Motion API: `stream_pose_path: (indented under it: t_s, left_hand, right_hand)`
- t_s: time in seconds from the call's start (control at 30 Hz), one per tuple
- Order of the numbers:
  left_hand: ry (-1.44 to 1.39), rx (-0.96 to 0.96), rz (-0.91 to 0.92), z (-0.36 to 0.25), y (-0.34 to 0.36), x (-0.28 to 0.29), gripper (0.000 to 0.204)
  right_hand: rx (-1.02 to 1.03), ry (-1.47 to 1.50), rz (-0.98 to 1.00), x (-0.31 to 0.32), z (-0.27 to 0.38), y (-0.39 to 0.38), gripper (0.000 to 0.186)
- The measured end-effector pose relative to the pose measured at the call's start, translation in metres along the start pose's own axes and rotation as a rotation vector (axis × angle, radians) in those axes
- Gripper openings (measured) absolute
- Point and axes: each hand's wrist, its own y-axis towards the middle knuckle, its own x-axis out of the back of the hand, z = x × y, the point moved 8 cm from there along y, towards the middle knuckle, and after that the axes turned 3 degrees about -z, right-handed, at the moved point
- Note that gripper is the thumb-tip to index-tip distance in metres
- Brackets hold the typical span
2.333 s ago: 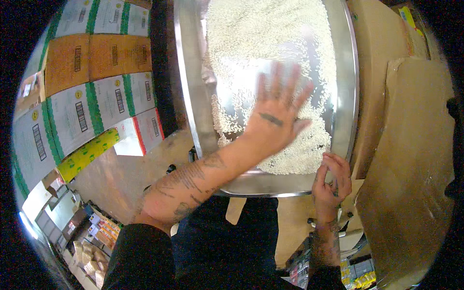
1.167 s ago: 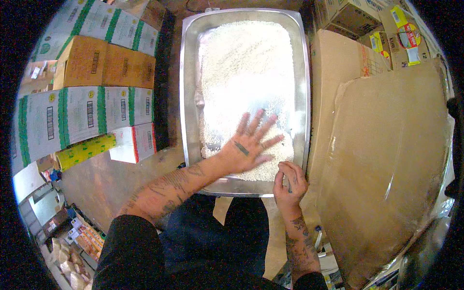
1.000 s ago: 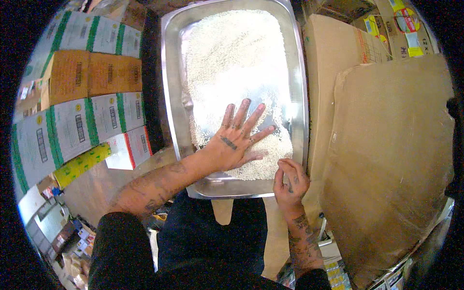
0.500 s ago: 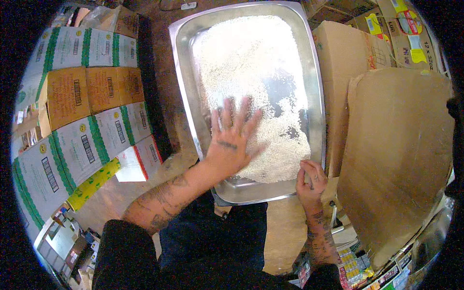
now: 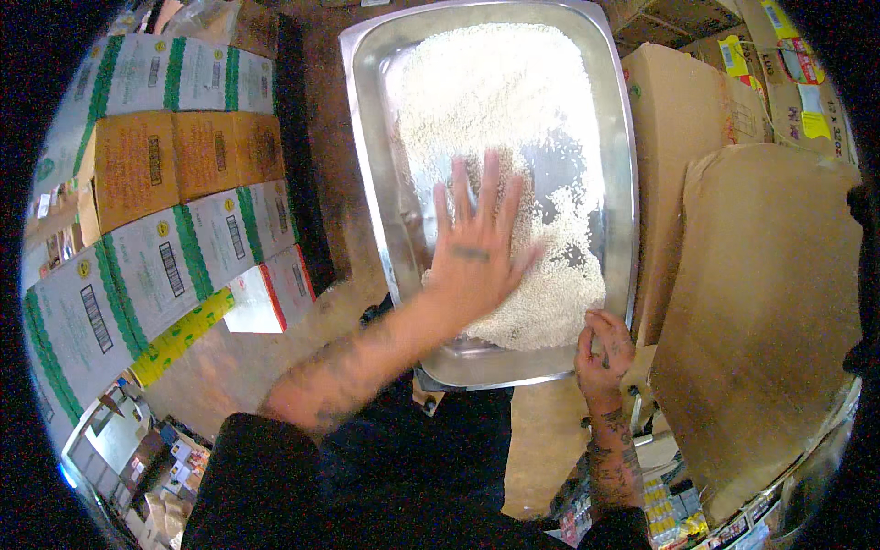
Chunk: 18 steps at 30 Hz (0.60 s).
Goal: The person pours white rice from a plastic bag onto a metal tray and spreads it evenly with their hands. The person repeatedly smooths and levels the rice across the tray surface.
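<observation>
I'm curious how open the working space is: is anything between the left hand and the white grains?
Nothing visible: the left hand is spread palm-down over the white grains in the metal tray. The right hand is off at the near right corner. Whether the left palm touches the grains can't be seen.

Rice (image 5: 550, 312) lies inside the tray (image 5: 490, 370), toward its far end, right side and near end. The left hand (image 5: 475, 257) is over the tray's nearer half; the right hand (image 5: 605, 353) is at its near right corner. Stacked cartons (image 5: 137, 170) stand left of the tray. A cardboard box (image 5: 678, 119) stands just right of it, behind a cardboard panel (image 5: 765, 321).
</observation>
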Motion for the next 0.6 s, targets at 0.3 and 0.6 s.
stream_pose_path:
  t_s: [0.3, 0.6]
  left_hand:
    - [-0.134, -0.272, 0.248, -0.033, -0.031, -0.033, 0.091]
    - [-0.092, -0.292, 0.033, -0.011, 0.072, -0.052, 0.082]
  right_hand:
    - [0.027, 0.043, 0.007, -0.001, -0.001, 0.001, 0.031]
    - [0.023, 0.050, 0.008, 0.004, 0.003, 0.002, 0.029]
